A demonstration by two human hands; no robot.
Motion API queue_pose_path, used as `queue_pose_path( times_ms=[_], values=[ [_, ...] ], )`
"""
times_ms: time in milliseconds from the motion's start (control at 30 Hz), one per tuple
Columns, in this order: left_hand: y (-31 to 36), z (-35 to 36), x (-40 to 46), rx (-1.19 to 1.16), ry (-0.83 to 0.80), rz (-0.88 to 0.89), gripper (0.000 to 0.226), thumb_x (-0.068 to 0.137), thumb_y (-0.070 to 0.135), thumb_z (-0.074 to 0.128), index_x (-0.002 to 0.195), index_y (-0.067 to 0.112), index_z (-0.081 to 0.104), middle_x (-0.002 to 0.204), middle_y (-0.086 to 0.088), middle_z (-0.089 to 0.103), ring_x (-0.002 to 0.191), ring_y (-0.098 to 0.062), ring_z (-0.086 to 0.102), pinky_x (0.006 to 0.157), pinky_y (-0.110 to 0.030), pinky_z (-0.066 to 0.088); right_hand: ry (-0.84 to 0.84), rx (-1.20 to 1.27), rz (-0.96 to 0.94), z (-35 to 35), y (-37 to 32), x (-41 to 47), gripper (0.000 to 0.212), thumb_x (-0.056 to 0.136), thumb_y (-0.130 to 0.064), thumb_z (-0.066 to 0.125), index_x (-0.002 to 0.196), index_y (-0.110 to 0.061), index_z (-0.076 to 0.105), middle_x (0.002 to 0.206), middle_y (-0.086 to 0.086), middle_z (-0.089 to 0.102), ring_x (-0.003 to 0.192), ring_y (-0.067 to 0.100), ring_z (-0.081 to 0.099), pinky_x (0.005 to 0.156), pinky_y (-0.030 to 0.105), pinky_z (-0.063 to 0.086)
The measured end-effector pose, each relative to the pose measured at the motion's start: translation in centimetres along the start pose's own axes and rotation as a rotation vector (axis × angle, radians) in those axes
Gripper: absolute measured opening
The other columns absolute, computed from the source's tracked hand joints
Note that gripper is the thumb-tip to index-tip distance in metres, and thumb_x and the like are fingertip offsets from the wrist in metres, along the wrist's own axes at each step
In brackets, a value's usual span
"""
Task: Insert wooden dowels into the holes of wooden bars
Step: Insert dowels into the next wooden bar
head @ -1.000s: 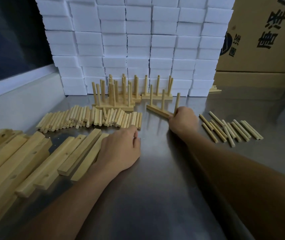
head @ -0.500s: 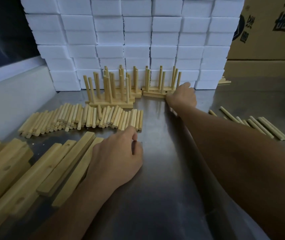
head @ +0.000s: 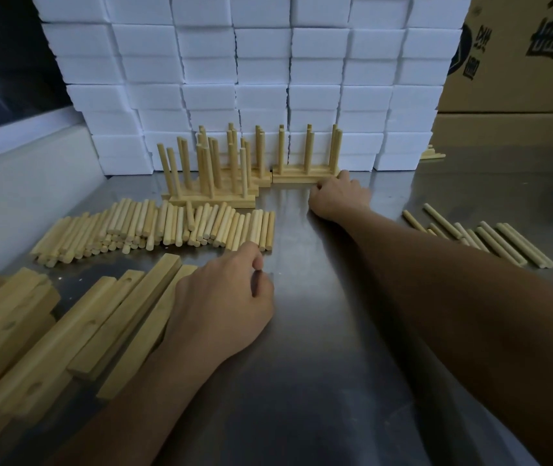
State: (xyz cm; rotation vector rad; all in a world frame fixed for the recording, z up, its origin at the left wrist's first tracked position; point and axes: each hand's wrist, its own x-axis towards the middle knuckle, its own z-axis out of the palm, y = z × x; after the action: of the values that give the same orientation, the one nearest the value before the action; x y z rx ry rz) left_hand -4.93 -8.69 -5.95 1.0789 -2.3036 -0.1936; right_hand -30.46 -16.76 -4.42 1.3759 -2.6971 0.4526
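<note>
You are at a small workshop or packing bench: steel worktop (head: 319, 381), stacked white foam blocks (head: 261, 79), printed cardboard cartons (head: 520, 62), batches of wooden dowels (head: 154, 227).

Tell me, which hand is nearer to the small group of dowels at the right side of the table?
The right hand. It rests by the finished bars, left of the small group of dowels. The left hand lies farther left, on the empty bars.
</note>
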Motion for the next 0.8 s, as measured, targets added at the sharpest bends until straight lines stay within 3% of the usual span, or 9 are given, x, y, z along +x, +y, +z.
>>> queue_pose_path(
  times_ms=[267, 400, 533, 733, 800],
  values=[
    [0.0, 0.1, 0.0, 0.013, -0.006, 0.003, 0.004, 0.092, 0.034, 0.051, 0.091, 0.031, 0.049, 0.060, 0.010, 0.047, 0.060, -0.004, 0.046, 0.052, -0.029, 0.027, -0.054, -0.042, -0.107, -0.7, -0.6, -4.4, 0.054, 0.100, -0.046, 0.033, 0.135, -0.010, 0.052, 0.141, 0.017, 0.043, 0.126, 0.036, 0.041, 0.103, 0.045, 0.037],
    [0.0, 0.0, 0.1, 0.034, -0.013, 0.004, 0.005, 0.093, 0.035, 0.051, 0.092, 0.030, 0.051, 0.063, 0.010, 0.049, 0.062, -0.003, 0.046, 0.053, -0.030, 0.028, -0.063, 0.016, -0.119, -1.1, -0.6, -7.3, 0.053, 0.099, -0.048, 0.038, 0.135, -0.012, 0.051, 0.137, 0.013, 0.045, 0.115, 0.031, 0.054, 0.096, 0.043, 0.045],
    [0.2, 0.0, 0.0, 0.063, -0.007, 0.025, 0.006, 0.094, 0.034, 0.051, 0.093, 0.028, 0.052, 0.067, 0.011, 0.049, 0.069, -0.014, 0.051, 0.058, -0.032, 0.032, -0.075, 0.055, -0.146, -2.0, -0.2, -10.8, 0.047, 0.096, -0.050, 0.045, 0.124, -0.015, 0.059, 0.124, 0.009, 0.051, 0.102, 0.027, 0.058, 0.091, 0.044, 0.051],
    [1.0, -0.9, -0.3, 0.135, -0.012, 0.074, 0.012, 0.095, 0.033, 0.053, 0.089, 0.023, 0.055, 0.071, 0.010, 0.050, 0.068, -0.015, 0.052, 0.057, -0.032, 0.037, 0.015, 0.156, -0.236, -2.1, 1.2, -16.0, 0.037, 0.098, -0.044, 0.043, 0.112, -0.017, 0.065, 0.117, 0.007, 0.054, 0.102, 0.025, 0.056, 0.090, 0.038, 0.047],
    [1.0, -1.8, 0.1, 0.192, 0.008, 0.075, 0.012, 0.093, 0.032, 0.055, 0.091, 0.020, 0.059, 0.079, 0.006, 0.056, 0.073, -0.016, 0.053, 0.066, -0.034, 0.045, 0.001, 0.191, -0.240, -2.4, 1.4, -16.3, 0.035, 0.098, -0.042, 0.045, 0.111, -0.016, 0.065, 0.118, 0.007, 0.054, 0.103, 0.025, 0.055, 0.090, 0.036, 0.044]
  ],
)
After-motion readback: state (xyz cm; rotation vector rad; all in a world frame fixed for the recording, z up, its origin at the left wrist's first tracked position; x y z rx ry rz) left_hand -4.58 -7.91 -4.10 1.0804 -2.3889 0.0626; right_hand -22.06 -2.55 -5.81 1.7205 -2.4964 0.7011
